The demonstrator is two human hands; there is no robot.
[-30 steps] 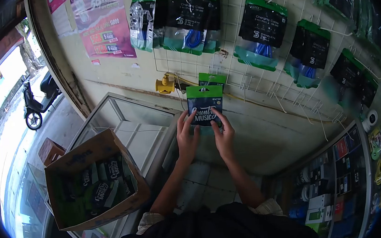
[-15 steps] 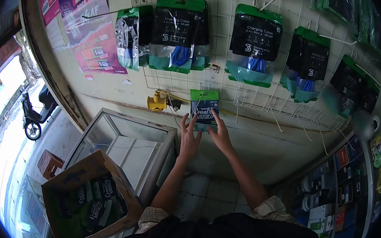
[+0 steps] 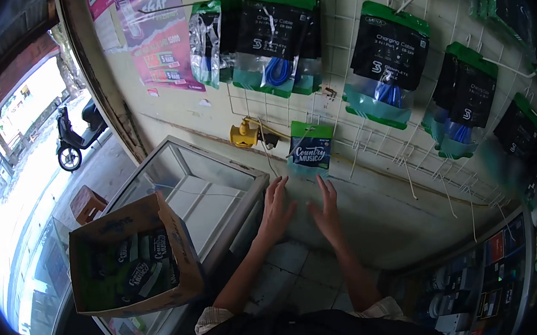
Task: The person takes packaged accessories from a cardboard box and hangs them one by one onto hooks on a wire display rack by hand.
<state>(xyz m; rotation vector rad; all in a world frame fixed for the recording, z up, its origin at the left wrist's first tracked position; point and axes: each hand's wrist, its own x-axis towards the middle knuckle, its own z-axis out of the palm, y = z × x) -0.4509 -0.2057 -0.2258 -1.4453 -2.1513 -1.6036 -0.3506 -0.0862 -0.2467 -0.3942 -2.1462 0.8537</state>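
Observation:
A small dark blue and green packet (image 3: 311, 150) lettered "Country Music" hangs from a hook on the white wire rack (image 3: 333, 38). Just below it are both of my hands, apart from the packet. My left hand (image 3: 275, 211) is held with fingers spread and nothing in it. Likewise bare, my right hand (image 3: 326, 210) has its fingers stretched upward, thumb out to the side. To the left, a cardboard box (image 3: 186, 253) holds several similar packets (image 3: 139, 274).
The box rests on a glass display case (image 3: 252, 195). Charging cable packs (image 3: 278, 31) hang on the rack above. A yellow gas regulator (image 3: 244, 133) is at the wall. Shelves of boxed goods (image 3: 486, 276) stand at lower right; a scooter (image 3: 78, 134) is outside.
My hands have come away from the hanging packet and sit lower, with a gap below it. The view has shifted, so the scene appears further right.

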